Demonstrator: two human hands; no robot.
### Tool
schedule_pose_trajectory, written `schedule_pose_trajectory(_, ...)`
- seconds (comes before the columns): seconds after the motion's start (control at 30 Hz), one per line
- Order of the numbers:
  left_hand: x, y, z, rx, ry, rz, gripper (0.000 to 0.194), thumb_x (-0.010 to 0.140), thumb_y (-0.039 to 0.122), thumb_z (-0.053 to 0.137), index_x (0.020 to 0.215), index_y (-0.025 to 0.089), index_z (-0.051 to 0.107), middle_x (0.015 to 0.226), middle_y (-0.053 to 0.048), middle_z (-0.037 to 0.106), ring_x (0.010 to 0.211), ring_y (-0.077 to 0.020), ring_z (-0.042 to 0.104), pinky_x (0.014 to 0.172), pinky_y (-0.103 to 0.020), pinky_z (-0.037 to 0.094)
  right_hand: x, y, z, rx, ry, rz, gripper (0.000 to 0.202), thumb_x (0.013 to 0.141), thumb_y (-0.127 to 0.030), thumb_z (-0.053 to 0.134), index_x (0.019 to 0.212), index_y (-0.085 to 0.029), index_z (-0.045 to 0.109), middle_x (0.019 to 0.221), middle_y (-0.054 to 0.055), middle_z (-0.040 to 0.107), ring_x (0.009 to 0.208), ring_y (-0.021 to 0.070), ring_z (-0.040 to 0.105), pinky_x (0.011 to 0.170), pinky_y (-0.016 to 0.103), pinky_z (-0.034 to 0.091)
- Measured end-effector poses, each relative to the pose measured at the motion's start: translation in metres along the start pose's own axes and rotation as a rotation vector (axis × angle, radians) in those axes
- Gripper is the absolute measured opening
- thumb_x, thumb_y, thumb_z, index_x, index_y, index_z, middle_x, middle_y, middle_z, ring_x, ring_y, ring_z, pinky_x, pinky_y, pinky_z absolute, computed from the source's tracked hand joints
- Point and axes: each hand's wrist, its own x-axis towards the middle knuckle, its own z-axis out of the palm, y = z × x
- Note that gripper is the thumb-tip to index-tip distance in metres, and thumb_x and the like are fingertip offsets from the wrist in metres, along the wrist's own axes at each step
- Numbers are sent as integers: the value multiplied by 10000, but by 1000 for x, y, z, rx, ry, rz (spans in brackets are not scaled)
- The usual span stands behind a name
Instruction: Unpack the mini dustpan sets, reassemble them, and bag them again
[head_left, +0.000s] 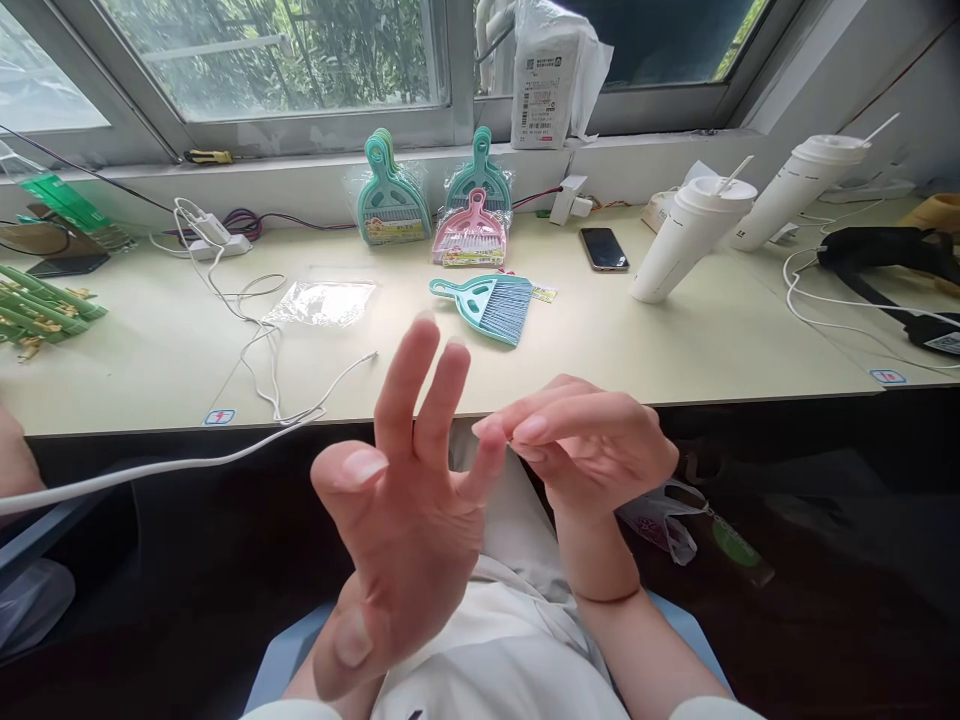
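My left hand [420, 520] is raised in front of the table edge, palm toward me, fingers spread and holding nothing. My right hand [607, 450] is beside it, thumb and fingers pinched together at the tip of my left little finger. Whatever may be between those fingertips is too small to make out. Just beyond my hands, a teal mini dustpan [446, 288] lies on the table with its grey-bristled brush [505, 310] and a small tag [544, 293]. A crumpled clear plastic bag [326, 302] lies to its left.
Wrapped teal dustpan sets [390, 195] and a pink set [472, 235] lean by the window. A phone [603, 249] and two tall white cups, the nearer cup [686, 245] tilted, are right. A white cable [225, 458] crosses left. Green bundles [45, 310] lie far left.
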Motion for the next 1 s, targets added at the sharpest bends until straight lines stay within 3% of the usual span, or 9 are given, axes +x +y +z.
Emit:
schedule_pose_trajectory(0.13,-1,-3,0,32,20,201,407,764,713,538,1129,533,534,1543,223,202,1473,-296,-7,1118,-501,366,4,-2,-8,-6,-49,-20,147,871,-220,626,989,-296,672,773,-27,738,661,153,717,543,273,564)
schedule_pose_trajectory(0.3,1,-4,-3,59,-15,254,432,740,699,580,1132,521,543,1542,200,220,1471,-306,-21,1133,-537,313,3,-2,-11,-58,-84,61,68,850,-240,655,899,-280,680,736,-19,731,625,155,705,507,273,553)
schedule_pose_trajectory(0.43,3,-2,-5,113,-25,275,437,733,659,624,1131,494,553,1538,163,258,1471,-313,-14,1122,-546,321,4,-3,-14,-45,-114,89,121,837,-205,657,917,-293,677,737,-31,727,640,143,700,525,266,558)
schedule_pose_trajectory(0.67,-1,-1,-3,152,58,223,312,796,597,597,1076,463,565,1534,173,266,1473,-305,0,1125,-547,317,3,-7,-18,-106,-136,102,135,841,-204,640,946,-284,664,711,-34,713,617,143,696,516,265,547)
schedule_pose_trajectory(1.0,3,-3,-6,-78,-52,-28,345,830,553,554,1161,456,532,1533,143,293,1469,-285,98,1087,-465,428,-3,-1,-8,-214,-19,-52,110,844,-254,666,933,-310,635,672,-40,713,565,134,679,492,252,527)
